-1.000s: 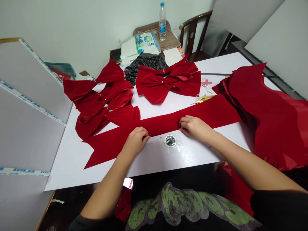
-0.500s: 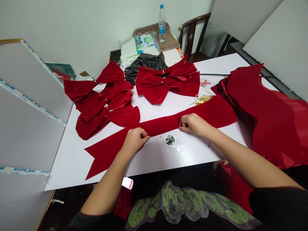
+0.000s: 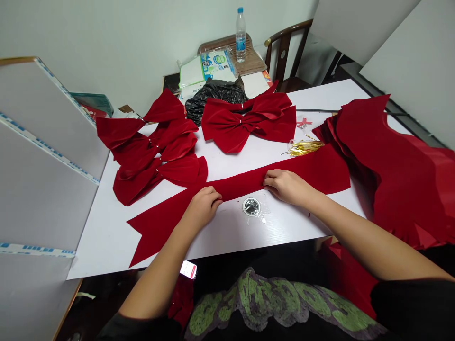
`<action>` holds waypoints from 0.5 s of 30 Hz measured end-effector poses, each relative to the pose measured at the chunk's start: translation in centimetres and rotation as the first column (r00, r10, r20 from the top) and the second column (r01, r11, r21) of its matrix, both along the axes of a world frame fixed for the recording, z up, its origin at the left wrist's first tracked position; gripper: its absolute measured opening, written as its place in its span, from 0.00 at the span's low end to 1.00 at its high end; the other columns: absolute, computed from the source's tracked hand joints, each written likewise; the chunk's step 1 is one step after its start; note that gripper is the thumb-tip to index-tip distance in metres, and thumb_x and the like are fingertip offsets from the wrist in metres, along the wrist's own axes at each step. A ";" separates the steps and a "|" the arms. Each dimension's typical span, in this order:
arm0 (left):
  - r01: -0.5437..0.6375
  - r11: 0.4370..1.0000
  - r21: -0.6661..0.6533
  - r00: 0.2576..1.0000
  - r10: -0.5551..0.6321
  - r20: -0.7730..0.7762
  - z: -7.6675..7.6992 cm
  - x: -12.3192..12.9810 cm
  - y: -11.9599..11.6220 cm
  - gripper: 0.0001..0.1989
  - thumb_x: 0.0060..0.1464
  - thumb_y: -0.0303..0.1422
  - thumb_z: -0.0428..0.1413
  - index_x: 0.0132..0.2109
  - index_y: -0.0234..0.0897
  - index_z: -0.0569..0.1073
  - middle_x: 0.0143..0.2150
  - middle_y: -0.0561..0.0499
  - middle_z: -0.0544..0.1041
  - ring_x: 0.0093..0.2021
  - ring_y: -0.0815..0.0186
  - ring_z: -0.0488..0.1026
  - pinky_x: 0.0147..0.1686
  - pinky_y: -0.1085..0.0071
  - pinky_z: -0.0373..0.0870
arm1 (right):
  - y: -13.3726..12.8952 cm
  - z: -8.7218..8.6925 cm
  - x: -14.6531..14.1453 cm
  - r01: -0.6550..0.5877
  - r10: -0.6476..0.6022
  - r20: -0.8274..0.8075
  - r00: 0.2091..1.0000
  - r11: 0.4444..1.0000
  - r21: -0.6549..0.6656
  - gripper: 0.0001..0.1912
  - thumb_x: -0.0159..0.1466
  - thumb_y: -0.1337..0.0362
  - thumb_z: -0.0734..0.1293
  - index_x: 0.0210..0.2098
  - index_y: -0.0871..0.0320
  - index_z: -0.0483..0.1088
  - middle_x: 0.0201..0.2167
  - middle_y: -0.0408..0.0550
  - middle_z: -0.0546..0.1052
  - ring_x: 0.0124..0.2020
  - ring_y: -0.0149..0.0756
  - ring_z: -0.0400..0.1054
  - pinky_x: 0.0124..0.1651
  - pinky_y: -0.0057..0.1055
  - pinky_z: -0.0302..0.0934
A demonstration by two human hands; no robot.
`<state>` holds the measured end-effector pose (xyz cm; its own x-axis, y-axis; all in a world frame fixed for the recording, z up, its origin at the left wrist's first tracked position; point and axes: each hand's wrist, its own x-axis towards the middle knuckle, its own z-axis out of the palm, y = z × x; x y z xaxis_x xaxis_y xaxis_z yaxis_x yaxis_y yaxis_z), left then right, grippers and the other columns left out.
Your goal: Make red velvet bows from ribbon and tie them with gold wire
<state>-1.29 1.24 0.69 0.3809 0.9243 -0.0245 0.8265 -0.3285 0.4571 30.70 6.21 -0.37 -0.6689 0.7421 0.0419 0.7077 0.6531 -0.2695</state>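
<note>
Head view: a long strip of deep red velvet ribbon (image 3: 241, 185) lies across the near part of a white laminated board (image 3: 106, 246), with its forked swallowtail end (image 3: 156, 232) to the left and its broad, angled end (image 3: 322, 169) to the right. The left hand (image 3: 202, 207) and right hand (image 3: 289, 187) are each curled closed on the strip, well apart, gathering its middle into a narrow fold between them. Neither end is held.

The velvet looks light, soft and limp, and would likely sag and flop if raised by one end. Its pile should cling rather than slide, though it may mark or crease easily. The gathered middle seems the best place to hold it, with both hands spaced along it.

A round silver foil disc (image 3: 251, 206) on clear plastic lies just near the strip, between the hands. Gold twist ties (image 3: 304, 148) lie just far of it. Finished red velvet bows (image 3: 231, 125) sit farther away, and a stack of cut red velvet pieces (image 3: 401, 180) rests to the right.
</note>
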 end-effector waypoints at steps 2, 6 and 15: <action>0.025 0.997 0.067 0.999 -0.027 0.023 -0.4 -0.2 -0.1 0.06 0.64 0.28 0.58 0.38 0.36 0.80 0.43 0.46 0.78 0.45 0.59 0.74 0.46 0.62 0.75 | -0.2 0.0 0.0 -0.026 0.027 -0.045 0.999 0.999 0.029 0.14 0.73 0.67 0.61 0.38 0.62 0.78 0.45 0.55 0.77 0.42 0.40 0.70 0.42 0.34 0.64; 0.016 0.994 0.106 0.999 -0.020 0.034 -0.9 -0.3 -0.3 0.05 0.63 0.28 0.59 0.38 0.36 0.81 0.47 0.46 0.80 0.49 0.58 0.75 0.50 0.60 0.77 | -0.2 -0.3 0.0 -0.085 0.087 -0.110 0.990 0.996 0.028 0.14 0.72 0.69 0.61 0.35 0.63 0.78 0.45 0.56 0.78 0.46 0.43 0.71 0.48 0.36 0.68; -0.071 0.993 0.098 0.997 0.070 0.015 -0.7 0.3 -0.9 0.05 0.63 0.28 0.60 0.37 0.37 0.80 0.48 0.46 0.82 0.51 0.57 0.78 0.50 0.59 0.78 | -0.3 -0.5 -0.1 -0.044 0.044 -0.118 0.992 0.999 0.002 0.11 0.70 0.70 0.63 0.37 0.64 0.77 0.45 0.57 0.78 0.45 0.44 0.72 0.48 0.37 0.69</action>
<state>-0.97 0.32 0.02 0.3144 0.9466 0.0720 0.8440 -0.3134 0.4352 30.61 5.93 -0.83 -0.6912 0.7122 0.1224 0.6414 0.6827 -0.3500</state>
